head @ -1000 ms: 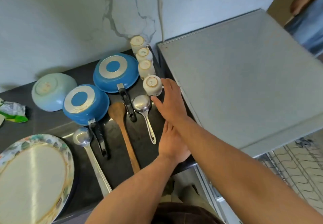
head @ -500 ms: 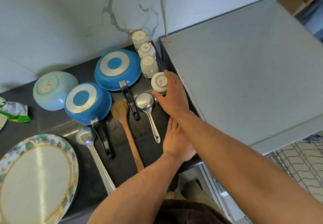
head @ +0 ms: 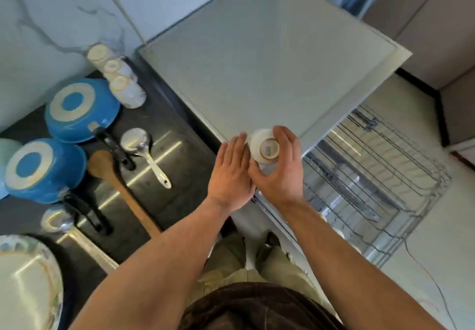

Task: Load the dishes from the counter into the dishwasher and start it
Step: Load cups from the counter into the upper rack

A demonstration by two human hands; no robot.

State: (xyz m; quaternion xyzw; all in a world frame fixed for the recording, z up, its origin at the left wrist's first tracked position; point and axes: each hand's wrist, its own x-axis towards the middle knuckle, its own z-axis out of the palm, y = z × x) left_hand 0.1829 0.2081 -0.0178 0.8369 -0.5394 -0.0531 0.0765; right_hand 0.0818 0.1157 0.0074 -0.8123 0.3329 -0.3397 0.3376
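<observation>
My right hand (head: 279,172) grips a small white cup (head: 264,147), held bottom-up over the front corner of the grey dishwasher top (head: 257,59). My left hand (head: 230,175) lies beside it with straight fingers touching the cup's left side. The wire dishwasher rack (head: 372,172) is pulled out to the right, below the hands. Three more white cups (head: 120,82) stand upside down in a row on the dark counter (head: 174,129) by the wall.
Two blue pans (head: 79,109) lie upside down on the counter with a wooden spatula (head: 120,185), a steel ladle (head: 144,149) and a second ladle (head: 59,220). A patterned plate (head: 28,283) sits at the lower left, a pale bowl (head: 5,149) at the left edge.
My right hand has lifted the cup off the counter and carried it right, over the dishwasher corner. My left hand followed and now touches the cup. The view has swung right, showing the rack.
</observation>
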